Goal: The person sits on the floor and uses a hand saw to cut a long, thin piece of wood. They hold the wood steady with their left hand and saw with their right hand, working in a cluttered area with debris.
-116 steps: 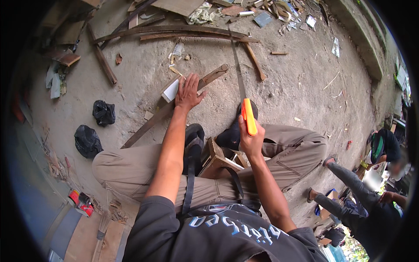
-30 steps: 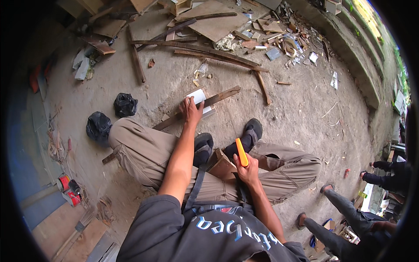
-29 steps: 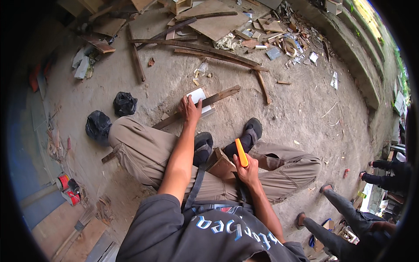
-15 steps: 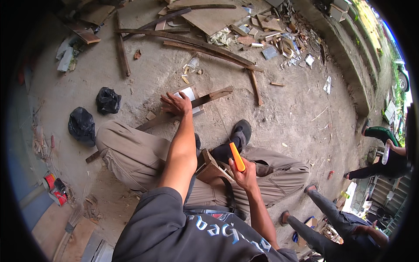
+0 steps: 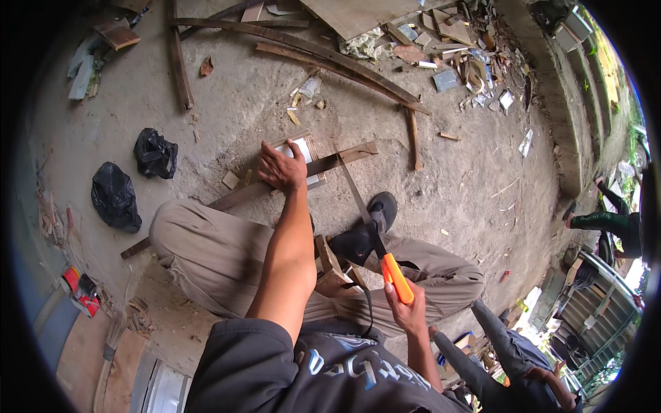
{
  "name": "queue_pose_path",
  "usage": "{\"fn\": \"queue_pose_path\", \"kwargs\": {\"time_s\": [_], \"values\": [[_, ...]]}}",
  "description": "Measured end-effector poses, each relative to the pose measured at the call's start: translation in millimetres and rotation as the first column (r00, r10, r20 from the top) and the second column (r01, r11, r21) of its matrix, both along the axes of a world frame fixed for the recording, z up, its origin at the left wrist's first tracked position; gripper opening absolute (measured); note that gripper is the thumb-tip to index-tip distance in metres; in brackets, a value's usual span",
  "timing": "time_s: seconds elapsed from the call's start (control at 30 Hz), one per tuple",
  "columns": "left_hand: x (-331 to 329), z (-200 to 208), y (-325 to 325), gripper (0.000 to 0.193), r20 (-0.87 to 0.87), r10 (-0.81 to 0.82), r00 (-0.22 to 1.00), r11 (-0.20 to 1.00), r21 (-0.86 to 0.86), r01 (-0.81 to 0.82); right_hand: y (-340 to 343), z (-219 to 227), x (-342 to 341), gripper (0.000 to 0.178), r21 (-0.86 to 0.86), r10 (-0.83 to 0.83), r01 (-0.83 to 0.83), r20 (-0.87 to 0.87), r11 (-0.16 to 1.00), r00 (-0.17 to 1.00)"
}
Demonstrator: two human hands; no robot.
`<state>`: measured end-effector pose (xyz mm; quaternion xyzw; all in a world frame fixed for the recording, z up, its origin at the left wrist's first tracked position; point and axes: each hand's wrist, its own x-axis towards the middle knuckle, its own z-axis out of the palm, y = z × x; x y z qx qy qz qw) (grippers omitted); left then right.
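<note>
My left hand [image 5: 282,167] is curled over a long dark wooden strip [image 5: 237,197], pressing it down onto a small white-topped board [image 5: 304,149] on the ground. Past that board, the far end of the strip juts out to the right. In my right hand [image 5: 409,310] is a handsaw [image 5: 396,275], gripped by its orange handle. Its thin dark blade points away from me, the tip end meeting the strip near its right end. Between my legs sits a small wooden stool-like piece [image 5: 332,272], partly hidden by my clothes and a dark strap.
Two black plastic bags [image 5: 116,197] lie at the left. Long timber lengths [image 5: 310,48] and scattered wood scraps [image 5: 454,31] cover the far ground. Concrete steps [image 5: 558,117] rise at the right. Another person's legs [image 5: 492,337] are at the lower right.
The saw's blade has come into plain view, its tip end at the strip, as my right hand moved back and right. My left hand's fingers have drawn in from lying flatter.
</note>
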<state>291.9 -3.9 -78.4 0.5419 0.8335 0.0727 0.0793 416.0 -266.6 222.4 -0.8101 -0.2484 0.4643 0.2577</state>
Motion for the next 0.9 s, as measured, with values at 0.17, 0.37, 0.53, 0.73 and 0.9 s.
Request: {"fn": "queue_pose_path", "kwargs": {"time_s": [0.17, 0.37, 0.53, 0.73, 0.9], "values": [[3, 13, 5, 0.069, 0.020, 0.023, 1.000, 0.998, -0.063, -0.021, 15, 26, 20, 0.035, 0.050, 0.140, -0.152, 0.186, 0.987, 0.973], [2, 7, 3, 0.069, 0.011, 0.037, 0.999, 0.998, -0.055, -0.036, 48, 35, 2, 0.028, -0.030, 0.219, -0.220, 0.307, 0.975, 0.926], [1, 8, 5, 0.068, -0.001, 0.043, 0.999, 0.998, -0.054, -0.043, 48, 33, -7, 0.022, 0.041, 0.107, -0.126, 0.311, 0.991, 0.944], [4, 2, 10, 0.069, 0.003, 0.037, 0.999, 0.999, 0.038, -0.037, 59, 19, -2, 0.023, 0.038, 0.146, -0.166, 0.321, 0.985, 0.936], [7, 12, 13, 0.068, 0.029, 0.050, 0.998, 0.998, -0.030, -0.049, 75, 8, -1, 0.023, 0.001, 0.141, -0.148, 0.291, 0.989, 0.946]]}}
